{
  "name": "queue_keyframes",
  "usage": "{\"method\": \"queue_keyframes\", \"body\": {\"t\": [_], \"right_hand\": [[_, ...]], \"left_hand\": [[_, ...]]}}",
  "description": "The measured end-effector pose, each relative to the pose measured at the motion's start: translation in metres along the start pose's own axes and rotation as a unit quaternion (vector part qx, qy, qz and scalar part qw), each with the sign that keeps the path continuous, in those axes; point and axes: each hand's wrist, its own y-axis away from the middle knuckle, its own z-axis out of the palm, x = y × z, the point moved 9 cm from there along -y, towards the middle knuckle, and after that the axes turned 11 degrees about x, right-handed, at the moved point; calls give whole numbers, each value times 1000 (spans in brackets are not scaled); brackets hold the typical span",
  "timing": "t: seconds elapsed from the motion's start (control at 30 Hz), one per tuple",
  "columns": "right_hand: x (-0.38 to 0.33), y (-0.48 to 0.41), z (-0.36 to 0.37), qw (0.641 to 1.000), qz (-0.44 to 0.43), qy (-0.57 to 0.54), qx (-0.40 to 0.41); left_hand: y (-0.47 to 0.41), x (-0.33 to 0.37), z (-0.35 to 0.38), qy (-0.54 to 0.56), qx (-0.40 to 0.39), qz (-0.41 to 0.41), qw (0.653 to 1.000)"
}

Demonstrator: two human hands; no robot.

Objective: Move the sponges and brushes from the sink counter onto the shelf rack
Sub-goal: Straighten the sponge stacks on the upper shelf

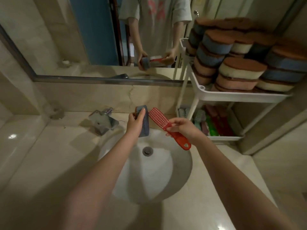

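My left hand [135, 122] grips a blue sponge [144, 125] with a brown scouring side, held upright above the back of the sink. My right hand [183, 128] pinches a red brush [167, 127] by its handle, bristle head pointing up and left toward the sponge. The two objects are close together but apart. To the right stands the white shelf rack [232, 97]; its upper tier holds several stacked blue, white and pink sponges [239, 72], and its lower tier [221, 137] holds several coloured brushes [216, 123].
A white round sink basin [174, 180] with a drain [147, 151] lies below my hands. A chrome faucet [103, 122] stands at the back left. A mirror [83, 39] spans the wall behind. Beige counter [41, 155] surrounds the basin.
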Motion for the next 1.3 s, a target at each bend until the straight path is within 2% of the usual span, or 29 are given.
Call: {"method": "queue_keyframes", "body": {"t": [0.3, 0.4, 0.57, 0.73, 0.8, 0.9, 1.1, 1.3], "right_hand": [[59, 26, -110, 997, 47, 46, 37], [74, 30, -142, 996, 61, 24, 63], [94, 26, -193, 984, 78, -28, 154], [101, -4, -233, 954, 63, -74, 284], [99, -19, -244, 941, 60, -49, 330], [89, -37, -252, 932, 56, 44, 355], [73, -66, -242, 924, 59, 178, 334], [55, -79, -231, 919, 23, 208, 333]], "left_hand": [[52, -21, 85, 4, -33, -27, 999], [65, -23, 108, 0, -42, -35, 999], [77, -18, 131, 1, -41, -13, 999], [76, -13, 141, -14, -44, 3, 999], [73, -11, 143, -22, -44, 12, 999], [72, -6, 145, -24, -48, 26, 998], [70, 0, 146, -22, -39, 34, 998], [70, -2, 143, -28, -40, 38, 998]]}}
